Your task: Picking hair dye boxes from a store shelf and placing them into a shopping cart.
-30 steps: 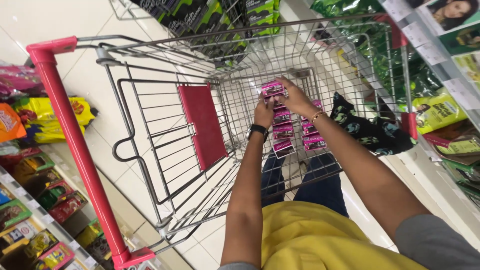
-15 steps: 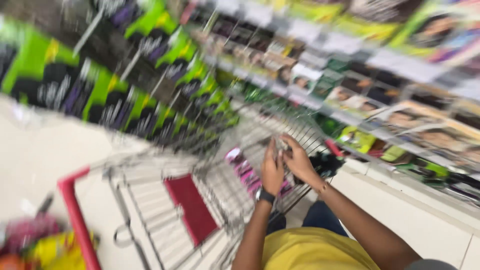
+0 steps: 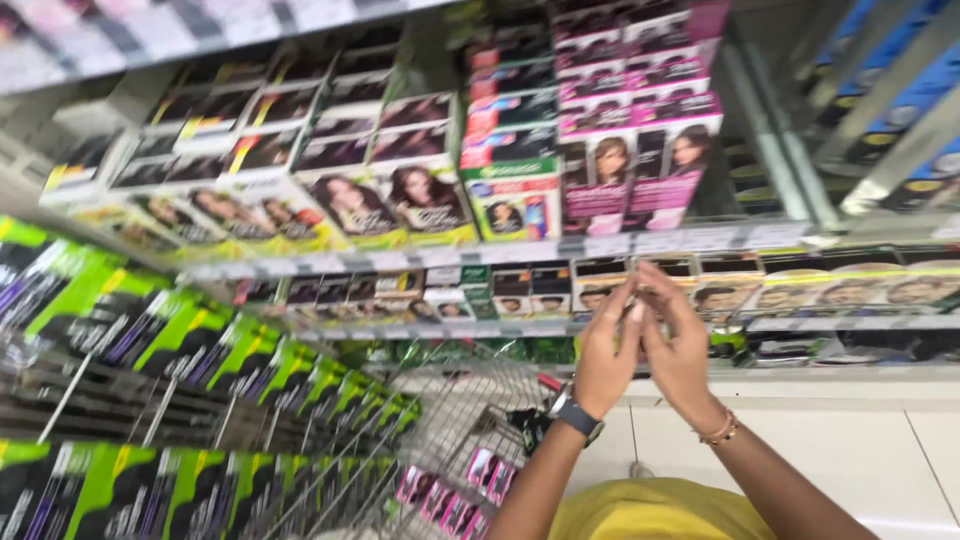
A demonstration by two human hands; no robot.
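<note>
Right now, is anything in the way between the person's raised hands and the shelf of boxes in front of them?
Nothing visible. The left hand and right hand are pressed together in open air before the shelf of boxes; the wire cart sits lower, off to the side.

Both hands, left hand (image 3: pixel 603 362) and right hand (image 3: pixel 680 352), are raised, palms together.

Store shelves (image 3: pixel 640 240) are packed with boxed hair products, green packets (image 3: pixel 200 350) are hung on the left, white base panel (image 3: pixel 850 440) below.
</note>
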